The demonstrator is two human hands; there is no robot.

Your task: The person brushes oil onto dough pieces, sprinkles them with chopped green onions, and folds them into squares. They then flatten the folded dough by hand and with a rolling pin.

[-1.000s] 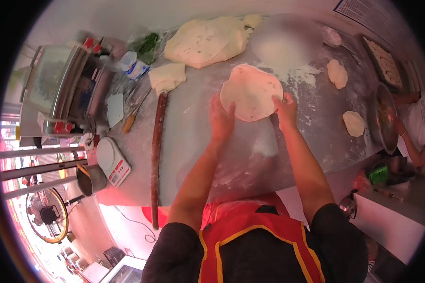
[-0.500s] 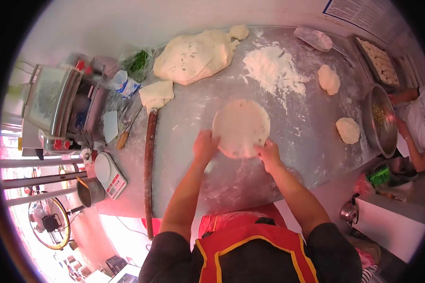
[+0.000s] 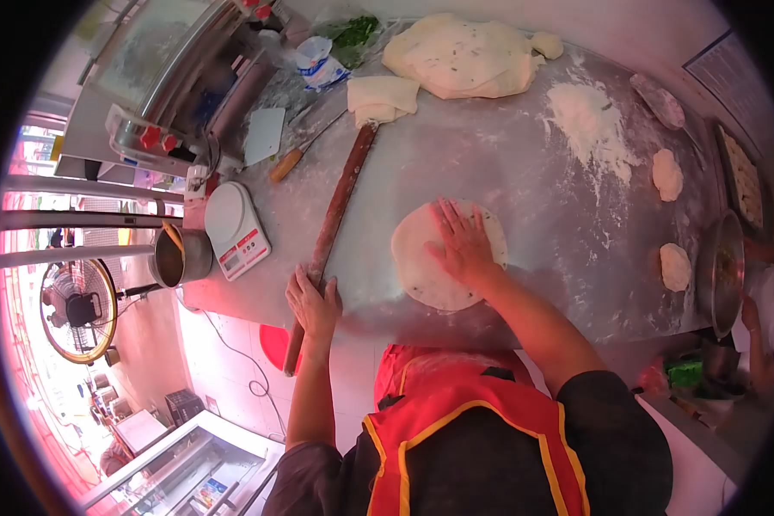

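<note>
My right hand (image 3: 466, 245) lies flat on a round, flattened piece of dough (image 3: 417, 267), its fingers stretched out. This dough shows small dark flecks and rests near the table's front edge. Farther left, my left hand (image 3: 312, 303) closes over the lower part of a long wooden rolling pin (image 3: 344, 193), fingers on one side and thumb on the other. The pin's upper end meets a folded piece of dough (image 3: 383, 99), and its lower end sticks out past the table edge.
A large dough mass (image 3: 460, 56) and spilled flour (image 3: 589, 129) lie at the back. Dough lumps (image 3: 667, 175) and a metal bowl (image 3: 721, 275) stand right, by a co-worker's arm (image 3: 757, 344). A scale (image 3: 235, 228), a pot (image 3: 181, 258) and a scraper (image 3: 265, 135) are left.
Both hands have let go of the round dough's edge. The left moved left onto the rolling pin, and the right spread flat on the dough. The view has turned and shifted left.
</note>
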